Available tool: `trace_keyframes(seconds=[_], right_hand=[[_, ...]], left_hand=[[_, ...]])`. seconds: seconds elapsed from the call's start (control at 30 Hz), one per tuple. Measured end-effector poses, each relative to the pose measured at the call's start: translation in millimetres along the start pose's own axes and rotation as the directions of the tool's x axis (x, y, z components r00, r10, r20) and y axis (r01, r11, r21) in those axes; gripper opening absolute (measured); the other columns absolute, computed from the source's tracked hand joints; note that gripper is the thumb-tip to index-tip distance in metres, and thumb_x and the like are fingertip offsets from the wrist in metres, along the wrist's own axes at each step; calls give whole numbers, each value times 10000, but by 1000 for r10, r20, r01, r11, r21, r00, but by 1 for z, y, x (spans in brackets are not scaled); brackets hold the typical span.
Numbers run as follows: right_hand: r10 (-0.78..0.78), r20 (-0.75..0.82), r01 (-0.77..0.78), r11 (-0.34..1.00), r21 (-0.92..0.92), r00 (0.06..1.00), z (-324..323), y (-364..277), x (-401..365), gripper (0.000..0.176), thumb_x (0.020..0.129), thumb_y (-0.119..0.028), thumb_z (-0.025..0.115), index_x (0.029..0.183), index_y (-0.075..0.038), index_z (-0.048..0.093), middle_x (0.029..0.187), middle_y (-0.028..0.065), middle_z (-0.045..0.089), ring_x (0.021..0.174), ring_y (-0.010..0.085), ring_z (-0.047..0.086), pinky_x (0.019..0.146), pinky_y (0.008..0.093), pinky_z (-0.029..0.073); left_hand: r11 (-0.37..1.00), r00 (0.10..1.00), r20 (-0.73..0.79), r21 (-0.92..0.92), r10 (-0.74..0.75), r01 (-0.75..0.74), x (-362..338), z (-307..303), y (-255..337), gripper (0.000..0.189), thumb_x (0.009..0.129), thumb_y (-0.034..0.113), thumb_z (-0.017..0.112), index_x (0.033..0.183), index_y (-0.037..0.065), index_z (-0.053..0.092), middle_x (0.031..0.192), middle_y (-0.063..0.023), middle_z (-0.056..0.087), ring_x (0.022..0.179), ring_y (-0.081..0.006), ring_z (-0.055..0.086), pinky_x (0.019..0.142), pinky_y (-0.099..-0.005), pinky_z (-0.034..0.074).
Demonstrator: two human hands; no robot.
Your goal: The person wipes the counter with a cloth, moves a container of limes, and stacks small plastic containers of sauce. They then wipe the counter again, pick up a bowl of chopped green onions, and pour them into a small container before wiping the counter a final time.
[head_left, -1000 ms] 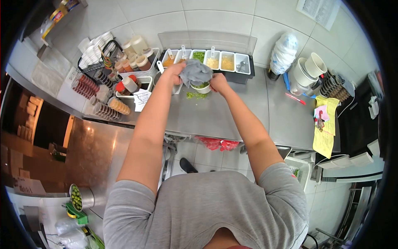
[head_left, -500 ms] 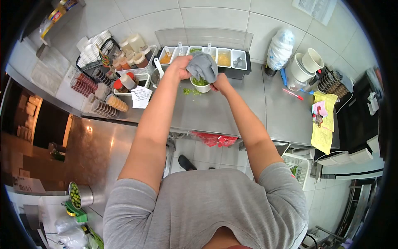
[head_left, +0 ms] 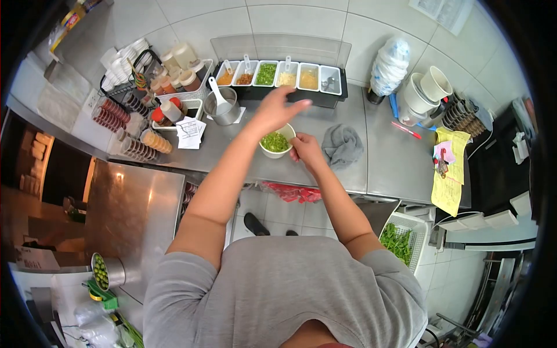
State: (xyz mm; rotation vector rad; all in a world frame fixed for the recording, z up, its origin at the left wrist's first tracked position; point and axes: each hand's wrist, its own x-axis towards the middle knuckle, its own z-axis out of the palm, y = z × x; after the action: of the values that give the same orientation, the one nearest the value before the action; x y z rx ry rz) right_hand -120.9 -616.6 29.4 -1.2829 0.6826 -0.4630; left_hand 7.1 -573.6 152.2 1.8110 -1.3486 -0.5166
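A white bowl [head_left: 277,155] of chopped green herbs [head_left: 274,141] is on or just above the steel counter in front of me. My right hand [head_left: 307,149] grips its right rim between thumb and fingers. Over the far side of the bowl, my left hand [head_left: 279,109] is empty, its fingers spread toward the topping containers. A crumpled grey cloth [head_left: 342,146] lies on the counter right of my right hand. Beyond my left hand, a row of white containers holds chopped greens [head_left: 266,73] and other toppings [head_left: 308,79], several with white scoops.
Left of the bowl stands a metal pot [head_left: 225,114] with a white ladle [head_left: 219,95]. Sauce bottles [head_left: 170,110] and paper slips [head_left: 188,134] sit farther left. A red marker [head_left: 406,130] and stacked white tubs [head_left: 419,95] are at right. Below, a crate [head_left: 419,232] holds leafy greens.
The grey cloth has gone from over the bowl to the counter at right. My left hand is now empty and open. The bowl has moved nearer to me, still in my right hand.
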Motion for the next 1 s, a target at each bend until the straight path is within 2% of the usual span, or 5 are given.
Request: trace_keyframes(seconds=[0.2,0.33,0.47,0.67,1.0], right_hand=[[40,102,-39,999,-14,994,3,-13,-26,168,864,-154,518,874,-16,614,527,9,526,418,77,472,389,217,353],[-82,60,97,950,-296,995,9,1,-20,309,875,-284,547,987,-1,605,703,98,587,617,171,564,556,295,452],[-579,-176,226,554,-801,796,-21,35,34,612,861,-458,514,1243,16,453,1200,267,480,1140,369,449,960,458,342],[-380,-133,-105,92,-990,915,6,53,98,811,873,-574,362,1385,34,204,1437,256,194,1360,364,127,1100,469,73],[-448,387,556,347,-756,806,37,50,167,549,923,-368,393,1289,41,391,1350,228,375,1302,325,297,1091,393,201]], left_hand=[[670,872,264,-561,-411,486,-90,-2,-102,814,787,463,652,1348,12,271,1269,-155,451,1164,-258,464,879,-432,461],[417,825,274,-758,-494,502,-136,22,-114,543,889,424,507,1268,51,396,1154,-99,555,1001,-195,583,827,-395,489],[294,813,231,-851,-535,436,-174,28,-149,563,901,459,454,1271,36,412,1182,-87,541,1044,-193,565,825,-384,499],[285,696,199,-809,-690,514,-233,35,-188,616,882,556,406,1216,44,487,1112,-100,586,958,-182,606,789,-352,511],[272,600,158,-782,-784,561,-252,49,-237,639,864,584,406,1223,63,493,1119,-91,579,959,-203,600,744,-369,519]])
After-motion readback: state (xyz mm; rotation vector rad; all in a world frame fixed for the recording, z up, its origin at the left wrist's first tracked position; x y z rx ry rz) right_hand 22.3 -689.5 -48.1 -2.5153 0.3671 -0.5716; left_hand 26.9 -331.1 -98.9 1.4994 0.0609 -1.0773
